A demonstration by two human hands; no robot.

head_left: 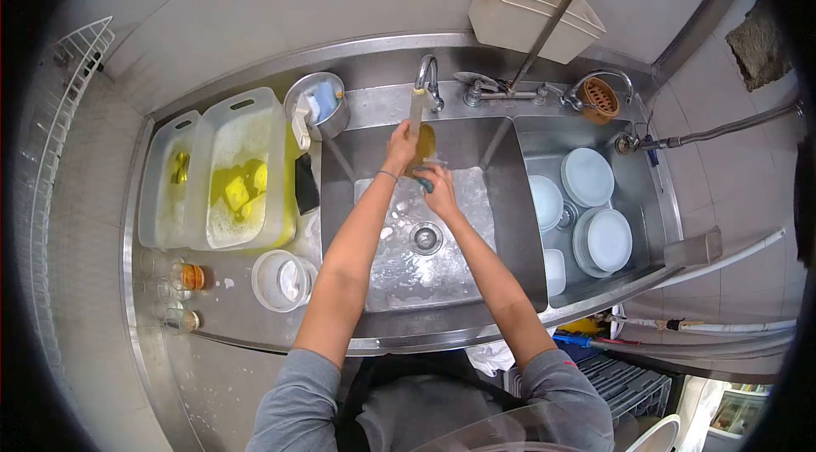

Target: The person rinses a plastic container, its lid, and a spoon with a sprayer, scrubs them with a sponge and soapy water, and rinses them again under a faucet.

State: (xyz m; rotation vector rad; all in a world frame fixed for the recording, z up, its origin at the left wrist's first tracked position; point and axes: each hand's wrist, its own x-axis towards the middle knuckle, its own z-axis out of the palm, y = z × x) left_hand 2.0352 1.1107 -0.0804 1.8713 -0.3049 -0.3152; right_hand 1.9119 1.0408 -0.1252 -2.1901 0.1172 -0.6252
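In the middle basin (501,248), my left hand (402,147) is closed round an amber-brown, see-through item (426,142) just below the faucet (427,69); its exact kind is unclear. A pale hose end (416,108) hangs from the spout right above those fingers. My right hand (439,190) grips a dark green scouring pad (423,183), pressed close to the lower end of the amber item. Under both hands, suds and wet patches cover the basin floor around the drain (426,238).
Stacked white plates (587,177) stand in the right basin. At left are plastic tubs (279,125) with yellow-green liquid, a metal pot (340,119) holding sponges, a white round container (270,299) and several glass jars (181,276). Cream bins (484,18) stand behind the faucet.
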